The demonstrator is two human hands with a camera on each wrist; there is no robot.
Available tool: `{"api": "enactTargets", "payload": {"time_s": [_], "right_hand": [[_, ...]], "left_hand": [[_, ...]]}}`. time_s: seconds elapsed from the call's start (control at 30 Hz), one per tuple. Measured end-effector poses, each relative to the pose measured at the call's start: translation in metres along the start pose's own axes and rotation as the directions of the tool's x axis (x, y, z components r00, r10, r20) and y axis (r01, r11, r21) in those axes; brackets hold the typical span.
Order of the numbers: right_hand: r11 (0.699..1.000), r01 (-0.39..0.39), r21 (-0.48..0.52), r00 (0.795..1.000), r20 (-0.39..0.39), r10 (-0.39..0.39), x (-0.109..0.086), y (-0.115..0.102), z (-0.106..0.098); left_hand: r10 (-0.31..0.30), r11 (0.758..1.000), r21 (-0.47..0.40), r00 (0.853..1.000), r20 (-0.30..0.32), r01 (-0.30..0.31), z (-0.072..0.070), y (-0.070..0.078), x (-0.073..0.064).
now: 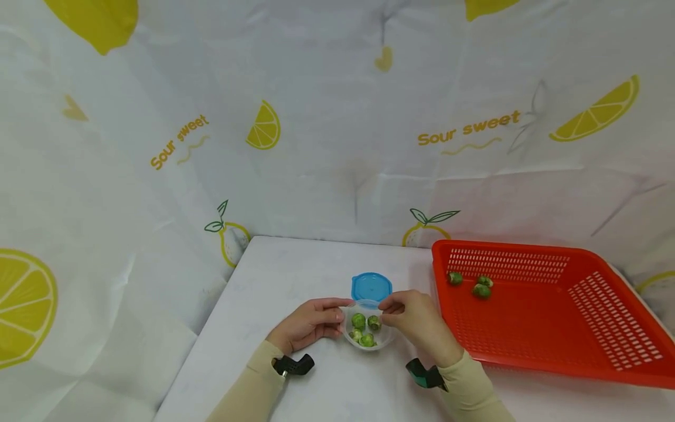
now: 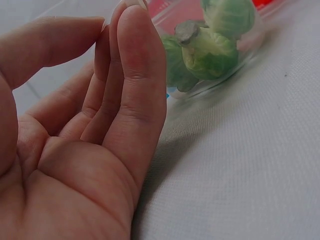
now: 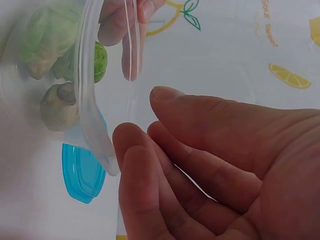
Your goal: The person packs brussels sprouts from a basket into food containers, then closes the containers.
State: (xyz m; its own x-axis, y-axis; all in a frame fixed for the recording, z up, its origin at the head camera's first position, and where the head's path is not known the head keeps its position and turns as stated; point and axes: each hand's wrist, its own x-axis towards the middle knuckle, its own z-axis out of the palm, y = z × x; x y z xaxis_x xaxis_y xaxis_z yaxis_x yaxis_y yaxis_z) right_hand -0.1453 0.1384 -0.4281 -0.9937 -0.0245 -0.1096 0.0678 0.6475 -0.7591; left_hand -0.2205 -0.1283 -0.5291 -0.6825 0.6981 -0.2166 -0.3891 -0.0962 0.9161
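Observation:
A clear plastic bowl [image 1: 381, 340] sits on the white table, holding several Brussels sprouts [image 1: 367, 340]. On its left side, my left hand [image 1: 311, 322] grips the rim, thumb and fingers close together in the left wrist view. At the opposite side is my right hand [image 1: 419, 322], its bent fingertips right at the rim. The right wrist view shows a gap between that hand's thumb [image 3: 200, 112] and fingers, with no sprout there. Just behind the bowl lies a blue lid [image 1: 371, 287], partly overlapped by the rim.
To the right stands a large red perforated basket [image 1: 548, 322], with three Brussels sprouts [image 1: 481, 291] near its left wall. A white cloth backdrop [image 1: 327, 164] printed with lemons rises behind the table [image 1: 295, 264] and along its left edge.

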Motion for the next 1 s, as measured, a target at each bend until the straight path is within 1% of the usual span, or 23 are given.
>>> {"api": "enactTargets", "payload": {"time_s": [0.17,0.27,0.37,0.43,0.5,0.6,0.7,0.8,1.0], "right_hand": [[1.000,0.022,0.000,1.000,-0.002,-0.022,-0.002,-0.002,-0.004],[0.999,0.048,0.009,0.999,0.019,-0.048,-0.004,-0.004,-0.009],[0.998,0.056,0.020,0.997,0.047,-0.057,-0.008,-0.007,-0.019],[0.998,0.062,0.012,0.996,0.058,-0.063,-0.011,-0.010,-0.029],[0.997,0.077,-0.007,0.995,0.060,-0.076,-0.012,-0.013,-0.042],[0.992,0.111,-0.061,0.993,0.052,-0.108,-0.011,-0.015,-0.066],[0.983,0.138,-0.123,0.990,0.039,-0.134,-0.007,-0.009,-0.093],[0.976,0.136,-0.168,0.991,0.041,-0.131,-0.001,0.006,-0.122],[0.975,0.086,-0.206,0.994,0.089,-0.069,0.013,0.049,-0.175]], "left_hand": [[0.003,1.000,0.001,1.000,-0.002,-0.003,0.001,0.001,0.003],[-0.004,1.000,0.002,1.000,-0.008,0.004,0.001,0.001,0.003],[-0.016,1.000,0.005,1.000,-0.011,0.016,0.000,-0.001,0.004],[-0.021,1.000,0.007,1.000,-0.014,0.021,-0.001,-0.003,0.004],[-0.018,1.000,0.011,1.000,-0.017,0.019,-0.003,-0.004,0.004],[-0.010,1.000,0.009,1.000,-0.021,0.010,-0.006,-0.006,0.003],[-0.007,1.000,0.009,1.000,-0.012,0.007,-0.007,-0.007,0.003],[-0.014,1.000,0.003,1.000,-0.007,0.014,-0.006,-0.007,0.003],[-0.021,1.000,0.000,1.000,-0.015,0.021,-0.004,-0.005,0.004]]}}
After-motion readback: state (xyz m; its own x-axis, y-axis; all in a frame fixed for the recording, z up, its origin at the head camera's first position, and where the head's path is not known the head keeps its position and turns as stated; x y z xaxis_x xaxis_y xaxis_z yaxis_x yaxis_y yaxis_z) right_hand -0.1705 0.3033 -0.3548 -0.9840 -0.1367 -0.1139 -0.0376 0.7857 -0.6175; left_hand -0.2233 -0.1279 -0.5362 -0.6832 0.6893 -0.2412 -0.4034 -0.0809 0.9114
